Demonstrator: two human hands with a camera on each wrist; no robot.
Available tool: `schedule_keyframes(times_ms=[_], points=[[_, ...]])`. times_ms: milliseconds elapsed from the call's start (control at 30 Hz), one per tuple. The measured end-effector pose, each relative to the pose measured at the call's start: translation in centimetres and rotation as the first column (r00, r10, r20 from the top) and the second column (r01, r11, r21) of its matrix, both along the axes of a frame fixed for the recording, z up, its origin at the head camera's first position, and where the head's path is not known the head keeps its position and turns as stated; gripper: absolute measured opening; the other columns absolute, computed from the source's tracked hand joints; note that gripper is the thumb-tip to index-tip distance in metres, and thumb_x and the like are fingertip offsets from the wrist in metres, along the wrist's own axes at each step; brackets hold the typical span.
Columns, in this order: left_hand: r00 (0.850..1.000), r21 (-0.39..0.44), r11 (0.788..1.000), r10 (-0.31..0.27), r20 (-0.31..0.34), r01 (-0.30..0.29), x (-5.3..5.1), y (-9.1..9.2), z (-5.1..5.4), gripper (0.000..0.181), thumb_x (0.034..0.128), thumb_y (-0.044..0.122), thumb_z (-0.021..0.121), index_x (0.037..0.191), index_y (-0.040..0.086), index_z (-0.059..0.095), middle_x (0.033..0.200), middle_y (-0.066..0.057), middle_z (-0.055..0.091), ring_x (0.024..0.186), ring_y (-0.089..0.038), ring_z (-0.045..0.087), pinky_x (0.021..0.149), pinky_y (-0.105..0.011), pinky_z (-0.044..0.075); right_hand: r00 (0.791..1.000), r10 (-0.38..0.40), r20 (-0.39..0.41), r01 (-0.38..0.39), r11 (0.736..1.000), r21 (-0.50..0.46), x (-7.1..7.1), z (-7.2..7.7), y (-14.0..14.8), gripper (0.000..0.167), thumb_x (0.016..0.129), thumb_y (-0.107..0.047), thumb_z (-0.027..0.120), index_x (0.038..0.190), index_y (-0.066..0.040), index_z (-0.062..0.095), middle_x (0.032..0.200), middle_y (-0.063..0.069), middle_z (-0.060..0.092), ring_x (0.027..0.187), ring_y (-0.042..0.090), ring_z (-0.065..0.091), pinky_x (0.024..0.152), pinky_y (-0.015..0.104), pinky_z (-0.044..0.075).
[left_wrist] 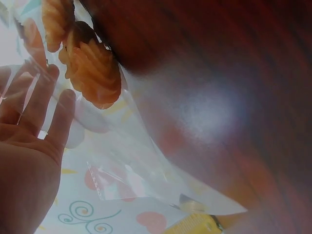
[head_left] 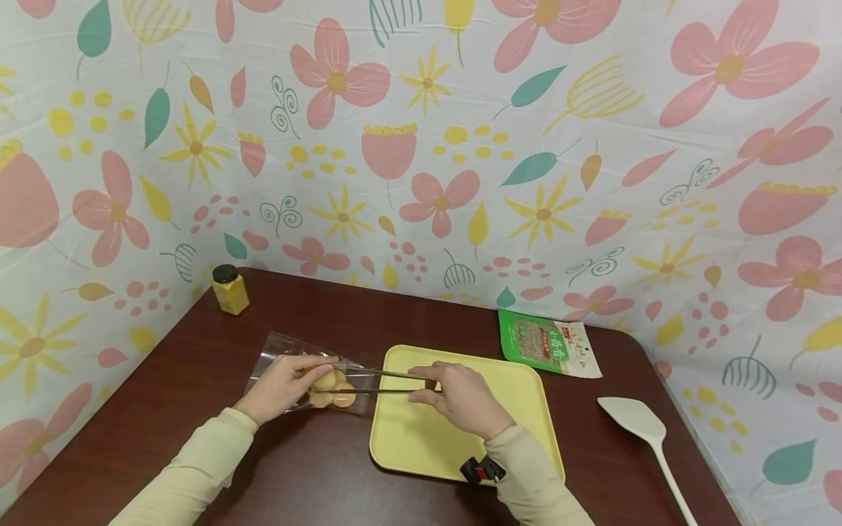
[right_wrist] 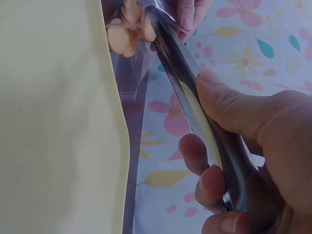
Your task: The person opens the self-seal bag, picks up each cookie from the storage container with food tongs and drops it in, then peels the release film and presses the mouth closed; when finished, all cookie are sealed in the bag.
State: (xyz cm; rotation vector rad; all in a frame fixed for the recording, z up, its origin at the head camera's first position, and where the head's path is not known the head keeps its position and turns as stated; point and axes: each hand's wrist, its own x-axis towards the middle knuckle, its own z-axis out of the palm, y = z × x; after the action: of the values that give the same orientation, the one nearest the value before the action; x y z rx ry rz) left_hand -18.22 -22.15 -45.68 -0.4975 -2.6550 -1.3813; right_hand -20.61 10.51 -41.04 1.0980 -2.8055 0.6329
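A clear plastic bag [head_left: 279, 345] with several ridged, golden-brown cookies [head_left: 343, 396] inside lies on the left of the table. My left hand [head_left: 287, 383] holds the bag by its upper side; the left wrist view shows the fingers against the film, beside the cookies [left_wrist: 92, 73]. Metal tongs [right_wrist: 183, 73] are gripped in my right hand [head_left: 465, 400], thumb on one arm and fingers around the other. Their two arms stand apart and their tips reach into the bag among the cookies. Under the right hand is a yellow tray [head_left: 408, 442].
A yellow jar with a black lid [head_left: 230, 292] stands at the back left. Behind the tray's right corner lies a green and white packet [head_left: 542, 345]. On the right is a white spatula [head_left: 634, 420]. Floral cloth [head_left: 434, 146] hangs behind the dark table [head_left: 316, 467].
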Motion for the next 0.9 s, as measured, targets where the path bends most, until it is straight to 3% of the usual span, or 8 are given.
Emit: schedule_keyframes(times_ms=[400, 900], points=[[0.999, -0.007, 1.000, -0.012, -0.040, 0.011, 0.0, 0.0, -0.2, 0.030, 0.0976, 0.036, 0.059, 0.121, 0.020, 0.071, 0.120, 0.005, 0.066, 0.114, -0.018, 0.061, 0.090, -0.042, 0.050, 1.000, 0.024, 0.007, -0.024, 1.000, -0.005, -0.4, -0.4, -1.4, 0.049, 0.089, -0.051, 0.063, 0.122, -0.016, 0.069, 0.075, -0.019, 0.055, 0.055, 0.002, 0.043, 0.054, 0.024, 0.039], [1.000, -0.014, 1.000, -0.010, -0.019, 0.010, 0.0, -0.1, -0.1, 0.028, 0.0975, 0.029, 0.061, 0.122, 0.019, 0.070, 0.121, 0.005, 0.066, 0.115, -0.019, 0.060, 0.092, -0.043, 0.049, 0.999, 0.038, 0.037, -0.038, 0.999, -0.009, -0.7, -0.8, -2.5, 0.047, 0.089, -0.047, 0.066, 0.123, -0.015, 0.069, 0.075, -0.017, 0.057, 0.053, 0.002, 0.042, 0.053, 0.024, 0.039]])
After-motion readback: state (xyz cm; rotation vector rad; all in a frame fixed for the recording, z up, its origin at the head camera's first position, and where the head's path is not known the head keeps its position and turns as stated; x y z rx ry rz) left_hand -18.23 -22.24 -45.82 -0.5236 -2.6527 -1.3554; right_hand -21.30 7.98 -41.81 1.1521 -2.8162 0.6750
